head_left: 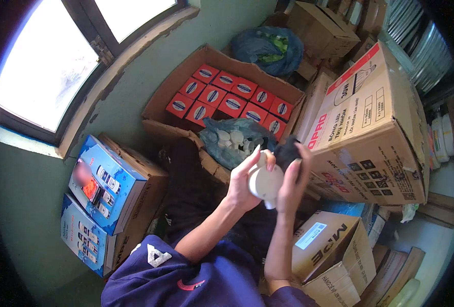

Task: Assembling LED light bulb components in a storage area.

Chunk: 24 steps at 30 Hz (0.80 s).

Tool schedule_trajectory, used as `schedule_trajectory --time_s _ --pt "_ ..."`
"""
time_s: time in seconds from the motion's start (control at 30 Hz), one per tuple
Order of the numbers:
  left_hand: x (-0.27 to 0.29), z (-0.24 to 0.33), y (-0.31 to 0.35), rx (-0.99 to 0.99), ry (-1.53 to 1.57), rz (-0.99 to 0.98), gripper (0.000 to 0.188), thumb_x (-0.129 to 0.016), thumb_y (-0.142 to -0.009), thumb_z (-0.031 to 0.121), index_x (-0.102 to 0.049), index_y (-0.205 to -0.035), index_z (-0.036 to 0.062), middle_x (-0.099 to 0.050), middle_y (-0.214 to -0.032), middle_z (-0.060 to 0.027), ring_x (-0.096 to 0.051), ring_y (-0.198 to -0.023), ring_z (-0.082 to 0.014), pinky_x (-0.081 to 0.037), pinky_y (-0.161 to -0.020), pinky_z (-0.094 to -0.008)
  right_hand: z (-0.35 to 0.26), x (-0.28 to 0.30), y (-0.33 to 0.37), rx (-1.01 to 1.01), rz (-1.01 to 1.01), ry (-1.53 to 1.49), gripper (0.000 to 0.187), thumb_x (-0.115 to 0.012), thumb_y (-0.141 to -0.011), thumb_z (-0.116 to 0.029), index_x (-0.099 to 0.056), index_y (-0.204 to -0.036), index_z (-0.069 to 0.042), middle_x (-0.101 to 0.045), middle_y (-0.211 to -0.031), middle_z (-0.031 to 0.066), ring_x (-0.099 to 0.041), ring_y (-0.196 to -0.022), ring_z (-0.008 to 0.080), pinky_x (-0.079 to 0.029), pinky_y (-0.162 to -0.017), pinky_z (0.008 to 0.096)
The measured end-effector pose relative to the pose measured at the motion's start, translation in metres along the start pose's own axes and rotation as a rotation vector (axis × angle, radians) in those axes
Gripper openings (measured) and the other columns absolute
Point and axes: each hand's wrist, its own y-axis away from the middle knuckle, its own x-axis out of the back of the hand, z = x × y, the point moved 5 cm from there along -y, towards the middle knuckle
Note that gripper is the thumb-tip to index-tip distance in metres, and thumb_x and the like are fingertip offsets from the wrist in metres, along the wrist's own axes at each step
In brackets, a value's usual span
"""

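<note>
My left hand point(243, 185) grips a white round plastic junction box point(266, 183), with a short stub sticking out below it. On the box's other side is my right hand point(291, 185), its fingers bent around a dark bunched cloth point(287, 152) and close against the box. The cloth's lower part is hidden by the fingers. Just beyond my hands, a bluish plastic bag point(214, 128) lies open with several small white plastic fittings point(235, 139) in it. It rests at the near side of an open cardboard carton point(158, 105) holding rows of small red boxes point(211, 95).
A large cardboard carton point(357, 128) stands to the right, with an open smaller carton point(334, 250) nearer. Blue printed boxes point(109, 179) are stacked on the left below a window point(42, 61). At the back sits a blue bag point(268, 51) with green things inside.
</note>
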Motion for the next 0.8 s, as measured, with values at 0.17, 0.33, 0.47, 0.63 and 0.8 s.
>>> schedule_trajectory --time_s 0.17,0.33,0.47,0.63,0.8 --pt "0.011 0.018 0.007 -0.106 -0.109 -0.006 0.048 -0.036 -0.1 0.044 -0.057 -0.101 0.001 -0.061 -0.086 -0.0108 -0.061 -0.074 -0.0181 -0.051 -0.068 -0.0295 -0.014 -0.028 0.004 0.11 -0.439 0.056 0.073 -0.018 -0.098 -0.056 -0.028 -0.149 -0.005 -0.018 -0.156 0.0187 -0.01 -0.146 0.0333 -0.005 -0.115 0.0473" --pt "0.027 0.023 0.006 -0.1 -0.332 0.151 0.045 -0.036 -0.1 0.044 -0.056 -0.098 0.0036 -0.06 -0.084 -0.0093 -0.059 -0.072 -0.0168 -0.049 -0.068 -0.0286 -0.018 -0.026 0.011 0.17 -0.466 0.452 0.075 -0.039 -0.096 -0.05 -0.021 -0.15 -0.001 -0.014 -0.157 0.0216 -0.005 -0.147 0.0367 -0.002 -0.114 0.0522" --pt "0.024 0.031 0.003 -0.363 -0.458 0.296 0.044 -0.032 -0.102 0.043 -0.053 -0.113 0.0057 -0.058 -0.097 -0.0065 -0.056 -0.087 -0.0134 -0.047 -0.079 -0.0268 -0.026 -0.03 0.029 0.265 -0.402 0.467 0.076 -0.054 -0.091 -0.047 -0.029 -0.147 -0.001 -0.029 -0.147 0.0268 -0.028 -0.136 0.0428 -0.021 -0.109 0.0525" --pt "0.022 0.038 0.001 -0.38 -0.341 0.406 0.054 -0.032 -0.101 0.05 -0.051 -0.128 0.0075 -0.064 -0.096 -0.0053 -0.062 -0.087 -0.0147 -0.05 -0.08 -0.031 -0.021 -0.034 0.029 0.193 -0.325 0.172 0.072 -0.053 -0.092 -0.051 -0.039 -0.141 -0.001 -0.041 -0.133 0.0254 -0.044 -0.121 0.0401 -0.036 -0.1 0.0461" --pt "0.035 0.037 0.001 -0.258 -0.421 0.489 0.042 -0.044 -0.099 0.044 -0.061 -0.103 0.0065 -0.066 -0.099 -0.0076 -0.063 -0.087 -0.0147 -0.051 -0.076 -0.0292 -0.014 -0.036 0.029 -0.07 -0.299 -0.419 0.061 -0.058 -0.088 -0.032 -0.044 -0.137 0.002 -0.048 -0.133 0.0198 -0.047 -0.126 0.0298 -0.037 -0.104 0.0391"
